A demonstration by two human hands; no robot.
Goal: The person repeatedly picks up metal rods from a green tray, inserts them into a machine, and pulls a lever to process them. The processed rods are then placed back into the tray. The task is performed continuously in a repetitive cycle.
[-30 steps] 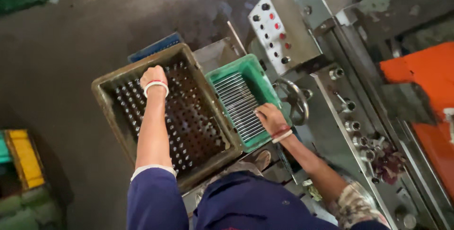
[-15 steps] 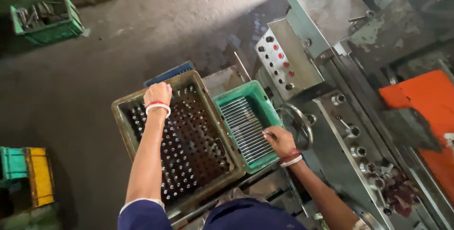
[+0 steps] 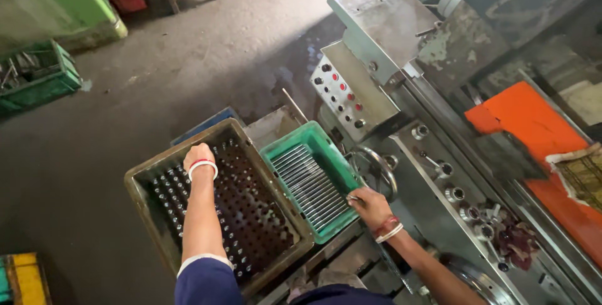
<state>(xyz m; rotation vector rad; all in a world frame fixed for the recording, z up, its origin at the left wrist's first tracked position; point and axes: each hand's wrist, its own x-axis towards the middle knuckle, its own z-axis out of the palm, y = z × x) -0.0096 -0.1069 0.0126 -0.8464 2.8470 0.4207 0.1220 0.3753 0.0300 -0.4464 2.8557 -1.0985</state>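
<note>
Just rods (image 3: 310, 187) between both hands.

A green tray (image 3: 332, 154) of silvery rods (image 3: 308, 186) is seen beside a grimy brown crate (image 3: 141, 176); an orange panel (image 3: 520, 114) is seen farther off.

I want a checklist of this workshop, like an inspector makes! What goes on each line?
Surface: grey metal machine bed, worn and stained.
Job's things: big brown perforated crate of small metal parts; green plastic tray with thin metal rods lying side by side.
Clutter: loose metal fittings on the machine bed; orange panel to the right.
Hands: left hand reaches down into the brown crate; right hand pinches a thin rod at the green tray's near corner.
Cables: nothing seen.
Surroundings: grey button panel; round handwheel; dark concrete floor; another green crate far left.
</note>
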